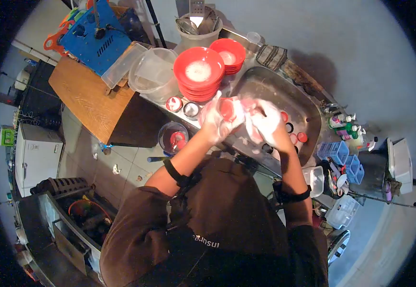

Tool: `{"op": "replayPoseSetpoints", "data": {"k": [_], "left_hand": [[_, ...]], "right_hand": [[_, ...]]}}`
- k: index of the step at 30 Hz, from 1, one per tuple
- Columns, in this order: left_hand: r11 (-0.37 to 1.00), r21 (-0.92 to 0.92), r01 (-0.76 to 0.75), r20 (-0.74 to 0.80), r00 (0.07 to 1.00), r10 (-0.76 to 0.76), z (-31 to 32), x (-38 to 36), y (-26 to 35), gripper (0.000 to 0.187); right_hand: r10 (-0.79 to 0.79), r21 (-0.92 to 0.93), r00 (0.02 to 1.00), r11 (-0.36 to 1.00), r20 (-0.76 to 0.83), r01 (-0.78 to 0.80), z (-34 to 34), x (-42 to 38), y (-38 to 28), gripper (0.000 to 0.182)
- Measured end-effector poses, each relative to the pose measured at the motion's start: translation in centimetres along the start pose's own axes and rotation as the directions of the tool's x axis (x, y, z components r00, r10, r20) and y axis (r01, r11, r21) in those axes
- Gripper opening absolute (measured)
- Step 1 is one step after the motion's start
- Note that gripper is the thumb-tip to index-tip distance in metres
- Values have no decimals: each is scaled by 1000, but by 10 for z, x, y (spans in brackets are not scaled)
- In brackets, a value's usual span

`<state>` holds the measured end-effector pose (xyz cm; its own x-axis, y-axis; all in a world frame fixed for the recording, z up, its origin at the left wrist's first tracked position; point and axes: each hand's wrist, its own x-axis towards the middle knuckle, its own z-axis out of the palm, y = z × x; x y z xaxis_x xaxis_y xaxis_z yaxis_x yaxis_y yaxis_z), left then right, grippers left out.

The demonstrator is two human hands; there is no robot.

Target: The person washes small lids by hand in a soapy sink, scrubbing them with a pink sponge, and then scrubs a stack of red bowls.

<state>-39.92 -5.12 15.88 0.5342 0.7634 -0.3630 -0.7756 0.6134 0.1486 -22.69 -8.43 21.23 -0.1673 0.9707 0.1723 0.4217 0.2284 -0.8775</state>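
Note:
Soap foam covers both my hands, which are close together over the near left edge of the metal sink (260,76). My left hand (212,120) is closed around a small round red lid (227,110). Just right of it, my right hand (268,123) is curled, its fingers partly hidden by suds; a pinkish foamy thing shows at its fingertips, too blurred to name. Beyond my left hand rises a stack of red bowls (199,71) with suds in the top one. Red lids (302,137) and a black lid (289,127) lie in the sink beside my right hand.
A second red bowl stack (228,53), a clear plastic tub (153,71) and a foamy red lid (174,104) stand on the counter. Pump bottles (341,120) and blue baskets (333,152) are at right. A clear bucket (172,136) sits below left.

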Motion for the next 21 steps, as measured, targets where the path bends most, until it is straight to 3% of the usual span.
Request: {"op": "replayPoseSetpoints", "data": {"k": [1, 2, 3, 4, 5, 7, 9, 10, 11, 12, 13, 15, 17, 18, 19, 20, 21], "left_hand": [[999, 38, 26, -27, 999, -25, 4, -1, -1, 54], [996, 75, 57, -56, 997, -52, 7, -2, -3, 54], [981, 195, 21, 26, 999, -27, 10, -4, -10, 52], [974, 220, 63, 56, 995, -77, 13, -4, -17, 51], [967, 256, 13, 65, 997, -30, 17, -4, -24, 51], [956, 290, -46, 76, 997, 25, 10, 2, -29, 50], [656, 738, -159, 119, 987, 105, -29, 18, -28, 50], [655, 739, -159, 113, 987, 112, -28, 15, -27, 50], [391, 873, -291, 249, 956, 155, -28, 12, -27, 51], [88, 912, -400, 385, 911, 151, -27, 9, -27, 53], [135, 939, -316, 307, 948, 89, -25, 5, -24, 49], [161, 955, -250, 235, 966, 103, -4, -7, -25, 45], [192, 963, -187, 167, 979, 115, 4, -7, -31, 41], [3, 905, -425, 404, 863, 304, 6, -2, -36, 37], [-225, 777, -588, 621, 658, 425, 7, 2, -40, 33], [-227, 778, -586, 620, 657, 429, 10, 3, -39, 33], [-340, 770, -540, 637, 682, 359, 14, 5, -38, 30]], "right_hand": [[-20, -215, 998, 977, -64, 6, -1, 1, -8, 44], [-13, -215, 998, 977, -67, -2, 5, 0, -5, 44], [-146, -476, 989, 871, -16, 121, 13, -3, 1, 52], [-258, -691, 963, 684, 70, 234, 20, -5, 6, 59], [-271, -724, 960, 648, 69, 235, 25, -3, 8, 69], [-227, -727, 969, 649, 96, 224, 19, -3, 14, 63], [-179, -725, 976, 656, 124, 212, 12, -3, 18, 58], [-75, -711, 977, 674, 202, 199, 7, -1, 19, 51], [26, -700, 959, 689, 282, 186, 2, -1, 20, 44], [23, -695, 957, 693, 289, 193, -2, -3, 29, 44], [-31, -665, 954, 711, 297, 230, -4, -7, 42, 38], [-87, -632, 948, 726, 306, 270, -8, -10, 56, 32], [-192, -466, 966, 848, 172, 252, -14, -9, 62, 32], [-197, -466, 964, 846, 176, 258, -11, -11, 65, 32], [-116, -132, 993, 984, 25, 118, -3, -15, 67, 29], [20, 239, 996, 971, -83, 1, 5, -13, 53, 27], [-432, -419, 897, 834, -90, 359, 2, -3, 39, 19]]}}
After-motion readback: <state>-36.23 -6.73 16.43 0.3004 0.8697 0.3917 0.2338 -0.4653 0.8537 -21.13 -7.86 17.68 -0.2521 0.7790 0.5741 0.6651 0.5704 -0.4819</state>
